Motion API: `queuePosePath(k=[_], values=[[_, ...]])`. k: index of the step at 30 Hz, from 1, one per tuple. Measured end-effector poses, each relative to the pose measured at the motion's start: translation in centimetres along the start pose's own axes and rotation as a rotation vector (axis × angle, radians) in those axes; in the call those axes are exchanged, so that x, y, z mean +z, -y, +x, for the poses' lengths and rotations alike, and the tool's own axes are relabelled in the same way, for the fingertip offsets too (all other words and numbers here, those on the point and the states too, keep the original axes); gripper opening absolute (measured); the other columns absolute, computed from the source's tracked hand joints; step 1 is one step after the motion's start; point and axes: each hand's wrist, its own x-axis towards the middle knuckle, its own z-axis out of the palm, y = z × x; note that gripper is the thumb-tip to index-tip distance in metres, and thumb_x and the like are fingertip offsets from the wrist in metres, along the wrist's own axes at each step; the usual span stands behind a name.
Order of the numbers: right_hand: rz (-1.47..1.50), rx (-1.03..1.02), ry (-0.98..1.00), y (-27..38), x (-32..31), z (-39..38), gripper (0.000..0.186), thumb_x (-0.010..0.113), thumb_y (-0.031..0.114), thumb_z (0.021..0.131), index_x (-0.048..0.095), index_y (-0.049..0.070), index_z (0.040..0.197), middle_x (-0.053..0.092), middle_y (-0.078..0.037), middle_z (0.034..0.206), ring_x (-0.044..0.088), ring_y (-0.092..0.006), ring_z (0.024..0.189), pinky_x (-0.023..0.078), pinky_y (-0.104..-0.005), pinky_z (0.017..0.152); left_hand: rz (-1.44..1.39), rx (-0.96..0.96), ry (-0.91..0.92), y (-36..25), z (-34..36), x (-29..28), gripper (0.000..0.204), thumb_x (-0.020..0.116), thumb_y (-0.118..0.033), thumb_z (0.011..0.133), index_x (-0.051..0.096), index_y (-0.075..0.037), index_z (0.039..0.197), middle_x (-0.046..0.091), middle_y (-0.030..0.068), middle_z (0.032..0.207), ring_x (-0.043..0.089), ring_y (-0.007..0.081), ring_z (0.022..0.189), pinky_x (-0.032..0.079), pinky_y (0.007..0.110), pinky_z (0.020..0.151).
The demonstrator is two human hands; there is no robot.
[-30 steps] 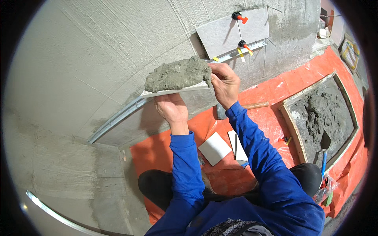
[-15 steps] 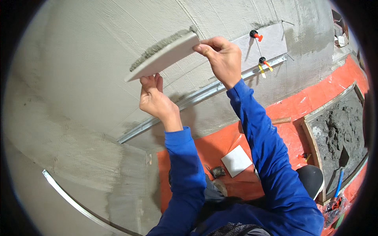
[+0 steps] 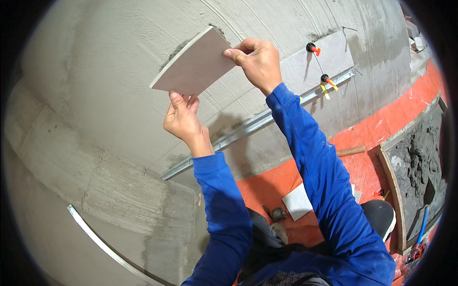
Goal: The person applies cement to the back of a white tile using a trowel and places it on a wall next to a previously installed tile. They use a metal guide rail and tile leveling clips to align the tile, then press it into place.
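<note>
Between my two hands is a pale ceramic tile [image 3: 193, 66], its smooth face toward me and grey mortar showing along its far edge. My left hand [image 3: 183, 117] grips the tile's lower edge, thumb on the face and fingers beneath. At its right edge my right hand [image 3: 255, 62] pinches it between thumb and fingers. The tile is tilted close to the grey plastered wall [image 3: 129, 62]; whether its back touches the wall is hidden. Farther right on the wall, set tiles [image 3: 305, 69] carry two black-and-red levelling clips [image 3: 313, 48] above a metal rail [image 3: 253, 123].
Orange sheeting [image 3: 377, 124] covers the floor. On it lie a white tile [image 3: 298, 202] and a wooden handle [image 3: 350, 151]. A wood-framed tray of mortar [image 3: 393, 190] stands at right, with a blue-handled trowel [image 3: 423, 224]. Another metal strip [image 3: 98, 240] is at lower left.
The tile has turned its smooth face more toward me, hiding most of the mortar on its back, and moved nearer the wall. Both hands stay on it; the view has shifted slightly.
</note>
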Motion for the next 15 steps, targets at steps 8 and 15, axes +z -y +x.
queuePosePath(k=[8, 15], values=[[-0.006, 0.066, 0.009, -2.5, -0.7, -0.7, 0.026, 0.079, 0.024, 0.079, 0.075, -0.001, 0.083, 0.069, -0.011, 0.068, 0.064, -0.0149, 0.064, 0.050, -0.0295, 0.060, -0.060, -0.061, 0.014, 3.0, -0.3, 0.4, 0.044, 0.062, -0.027, 0.098, 0.063, 0.017, 0.103, 0.066, 0.0264, 0.101, 0.069, 0.0310, 0.091, 0.060, 0.041, 0.081], [0.072, 0.199, -0.035, -8.6, -2.9, -6.3, 0.023, 0.081, 0.019, 0.076, 0.075, 0.000, 0.087, 0.070, -0.013, 0.079, 0.065, -0.0173, 0.071, 0.051, -0.0310, 0.066, -0.227, -0.176, 0.042, 10.9, -5.5, -2.3, 0.037, 0.061, -0.022, 0.099, 0.065, 0.014, 0.105, 0.067, 0.0210, 0.106, 0.067, 0.0260, 0.098, 0.056, 0.041, 0.091]])
